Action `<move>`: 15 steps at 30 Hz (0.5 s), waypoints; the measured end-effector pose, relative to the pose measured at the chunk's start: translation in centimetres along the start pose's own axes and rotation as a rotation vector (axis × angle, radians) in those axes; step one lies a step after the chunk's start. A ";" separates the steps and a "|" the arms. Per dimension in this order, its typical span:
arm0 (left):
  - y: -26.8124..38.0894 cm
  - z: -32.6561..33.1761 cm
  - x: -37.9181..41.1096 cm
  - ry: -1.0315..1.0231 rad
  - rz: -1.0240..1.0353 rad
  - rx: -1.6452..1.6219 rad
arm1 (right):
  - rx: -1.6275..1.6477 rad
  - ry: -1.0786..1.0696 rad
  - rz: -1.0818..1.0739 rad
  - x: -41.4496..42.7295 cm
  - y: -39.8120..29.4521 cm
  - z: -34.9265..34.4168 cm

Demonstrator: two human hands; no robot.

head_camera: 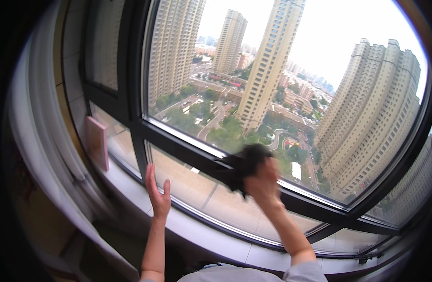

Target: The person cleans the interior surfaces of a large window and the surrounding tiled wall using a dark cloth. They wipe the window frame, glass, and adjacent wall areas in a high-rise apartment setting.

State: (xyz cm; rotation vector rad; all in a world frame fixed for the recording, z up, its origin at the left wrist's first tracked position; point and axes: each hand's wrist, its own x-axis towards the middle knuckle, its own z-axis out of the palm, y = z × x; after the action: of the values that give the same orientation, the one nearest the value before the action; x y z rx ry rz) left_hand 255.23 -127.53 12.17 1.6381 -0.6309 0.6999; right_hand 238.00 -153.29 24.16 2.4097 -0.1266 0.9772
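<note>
A black cloth (242, 167) is bunched under my right hand (264, 183), pressed at the lower edge of a large window pane (216, 116). Both the cloth and the hand are blurred. Part of the cloth hangs over the dark window rail (187, 151). My left hand (158, 195) is raised with thumb and fingers apart, holding nothing. Its fingertips overlap the lower pane beside a dark upright frame bar (138, 155); whether they touch it I cannot tell.
Below the panes runs a white tiled sill (209, 234). A pink-edged board (97, 142) leans at its left end. Pale curtains (48, 123) hang at the left. A window stay (369, 259) sits low at the right. Tower blocks (371, 116) stand outside.
</note>
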 end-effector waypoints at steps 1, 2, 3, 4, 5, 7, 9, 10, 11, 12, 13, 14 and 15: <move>0.7 0.3 2.3 0.008 0.060 0.042 | -0.058 0.037 0.094 -3.0 3.3 -1.7; 1.3 0.4 4.6 0.008 0.109 0.086 | -0.141 0.089 0.187 -5.8 6.6 -3.4; 1.7 1.9 6.5 0.003 0.149 0.092 | -0.269 0.145 0.277 -8.5 10.4 -6.0; 1.7 2.4 8.4 0.001 0.213 0.146 | -0.366 0.225 0.364 -10.6 13.8 -8.2; 1.2 3.5 9.8 -0.004 0.260 0.153 | -0.440 0.254 0.436 -12.5 17.0 -10.3; -1.4 6.8 11.2 0.043 0.340 0.112 | -0.506 0.233 0.555 -15.5 22.7 -13.5; -2.9 9.5 10.8 0.140 0.393 0.073 | -0.518 0.164 0.637 -17.4 27.9 -15.7; -3.6 10.1 10.4 0.173 0.401 0.046 | -0.373 0.295 0.604 -14.5 28.6 -15.4; -4.1 10.6 10.2 0.212 0.401 0.011 | -0.239 0.421 0.548 -11.4 29.3 -15.7; -3.8 10.9 10.0 0.215 0.394 -0.016 | -0.351 0.383 0.463 -6.7 27.4 -16.3; -3.8 10.5 10.0 0.199 0.407 -0.011 | -0.457 0.360 0.376 -2.0 25.5 -16.5; -3.9 9.5 10.2 0.194 0.417 0.016 | -0.549 0.354 0.287 3.1 23.4 -16.4; -4.3 8.4 10.4 0.187 0.424 0.046 | -0.548 0.366 0.188 8.2 20.4 -15.3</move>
State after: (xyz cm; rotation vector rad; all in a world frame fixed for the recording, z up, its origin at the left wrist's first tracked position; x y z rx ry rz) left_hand 266.27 -135.37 15.91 1.4709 -0.8395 1.1680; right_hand 228.88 -162.09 47.80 1.7183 -0.4319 1.2586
